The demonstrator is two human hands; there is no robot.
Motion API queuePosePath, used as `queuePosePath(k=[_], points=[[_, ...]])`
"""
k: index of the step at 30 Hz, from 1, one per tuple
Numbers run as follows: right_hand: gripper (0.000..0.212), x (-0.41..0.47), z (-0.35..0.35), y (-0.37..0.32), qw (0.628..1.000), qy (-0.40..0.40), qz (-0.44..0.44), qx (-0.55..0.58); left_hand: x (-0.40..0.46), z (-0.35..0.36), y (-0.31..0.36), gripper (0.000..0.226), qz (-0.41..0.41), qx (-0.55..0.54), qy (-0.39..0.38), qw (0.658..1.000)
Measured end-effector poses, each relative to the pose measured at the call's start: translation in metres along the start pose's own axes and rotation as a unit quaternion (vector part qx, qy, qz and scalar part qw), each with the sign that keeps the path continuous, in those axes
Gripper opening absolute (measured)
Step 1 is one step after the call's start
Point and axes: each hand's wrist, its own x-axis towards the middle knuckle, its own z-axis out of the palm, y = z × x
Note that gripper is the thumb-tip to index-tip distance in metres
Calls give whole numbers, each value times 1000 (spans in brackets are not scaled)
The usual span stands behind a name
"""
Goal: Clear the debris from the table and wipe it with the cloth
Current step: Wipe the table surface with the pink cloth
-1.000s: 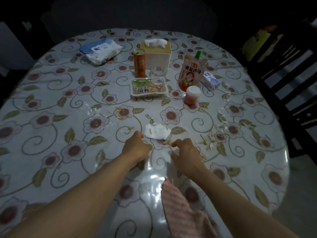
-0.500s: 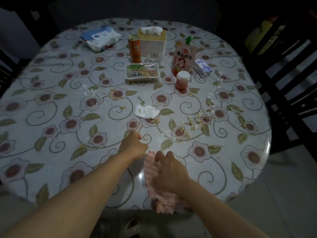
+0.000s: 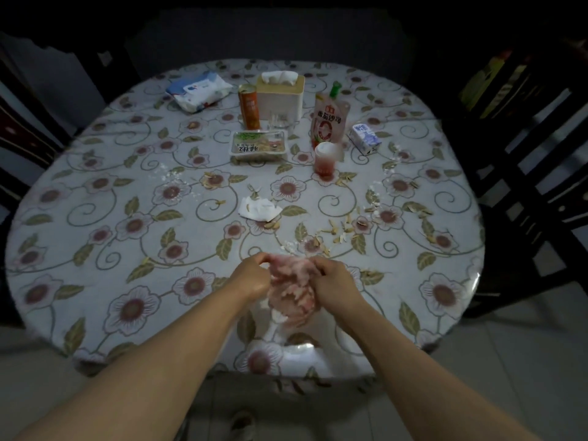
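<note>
Both hands grasp the pink checked cloth (image 3: 292,289) over the near middle of the floral-covered table (image 3: 95,249): the left hand (image 3: 253,275) pinches its upper left edge and the right hand (image 3: 332,278) grips its right side, the bunched fabric blurred between them. Beyond the hands, seed shells (image 3: 342,229) lie scattered to the right of a crumpled white tissue (image 3: 259,209). A snack tray (image 3: 259,146) and a tissue box (image 3: 280,93) stand further back.

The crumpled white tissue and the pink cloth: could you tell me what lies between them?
In the head view, bare floral tablecloth, with seed shells just below the tissue; both hands hold the cloth.
</note>
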Motion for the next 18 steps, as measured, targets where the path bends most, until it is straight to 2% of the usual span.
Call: queuePosePath(k=[3,6,8,11,16,18], points=[[17,3,-26,-15,996,13,4,83,-6,5,29,21,3,-94,-30,995],[15,10,-47,-21,994,33,14,108,-3,6,58,12,10,-163,-32,986],[20,19,-60,-22,993,55,17,100,5,6,77,23,21,-193,-14,981],[22,32,-75,-25,991,92,22,92,22,10,101,28,34,-185,29,982],[14,69,-100,-40,978,151,11,141,53,26,144,15,55,-155,-3,986],[12,81,-107,-45,976,191,9,104,65,30,157,10,70,-148,-10,986]])
